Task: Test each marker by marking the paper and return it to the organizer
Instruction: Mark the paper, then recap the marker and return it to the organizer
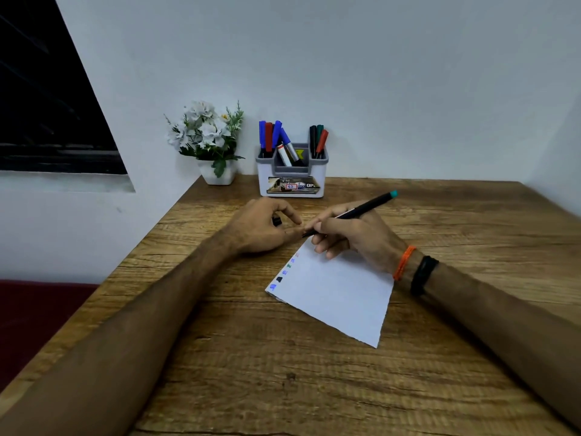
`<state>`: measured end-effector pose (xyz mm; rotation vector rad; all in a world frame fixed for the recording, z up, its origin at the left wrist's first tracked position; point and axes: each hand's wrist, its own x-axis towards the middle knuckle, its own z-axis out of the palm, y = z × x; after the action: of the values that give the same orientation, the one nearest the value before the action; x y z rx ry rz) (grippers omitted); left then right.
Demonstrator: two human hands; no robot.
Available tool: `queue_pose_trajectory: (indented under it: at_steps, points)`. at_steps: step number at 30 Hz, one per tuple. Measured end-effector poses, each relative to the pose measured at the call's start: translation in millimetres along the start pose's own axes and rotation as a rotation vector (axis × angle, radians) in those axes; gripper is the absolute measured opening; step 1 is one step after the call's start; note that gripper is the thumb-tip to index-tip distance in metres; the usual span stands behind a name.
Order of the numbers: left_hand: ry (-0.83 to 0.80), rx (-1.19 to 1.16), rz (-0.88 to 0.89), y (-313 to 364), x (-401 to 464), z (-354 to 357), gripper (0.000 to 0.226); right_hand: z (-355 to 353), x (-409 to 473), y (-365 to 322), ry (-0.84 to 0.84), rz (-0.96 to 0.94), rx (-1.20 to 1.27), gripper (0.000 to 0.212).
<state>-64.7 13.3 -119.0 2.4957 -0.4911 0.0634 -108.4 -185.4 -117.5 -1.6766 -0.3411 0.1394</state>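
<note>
Head view, looking down at a wooden worktop (251, 357). Right hand (355, 234) pinches a slim black marker (355, 210) in curled fingers (327, 245), its tip just at the far corner of the paper (339, 294), probably poised to add a test mark. Left hand (264, 228) curls around a small dark piece, likely the cap. Organizer (290, 179) stands beyond, against the wall.

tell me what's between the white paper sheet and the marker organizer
In the head view, the right hand gripping a black teal-ended marker, the left hand, and bare wooden table lie between white paper sheet and white-grey marker organizer.
</note>
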Motion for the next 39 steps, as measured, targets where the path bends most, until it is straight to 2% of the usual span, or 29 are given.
queue_pose_trajectory:
  at_steps: [14, 39]
  points:
    - [-0.04, 0.088, 0.005, 1.3, 0.7, 1.7, 0.035, 6.6, -1.8, 9.4, 0.046, -0.028, -0.236, 0.015]
    - [-0.049, 0.087, 0.0, 3.7, -0.6, 1.5, 0.035, 8.6, -6.2, 7.8, 0.079, 0.006, -0.271, 0.011]
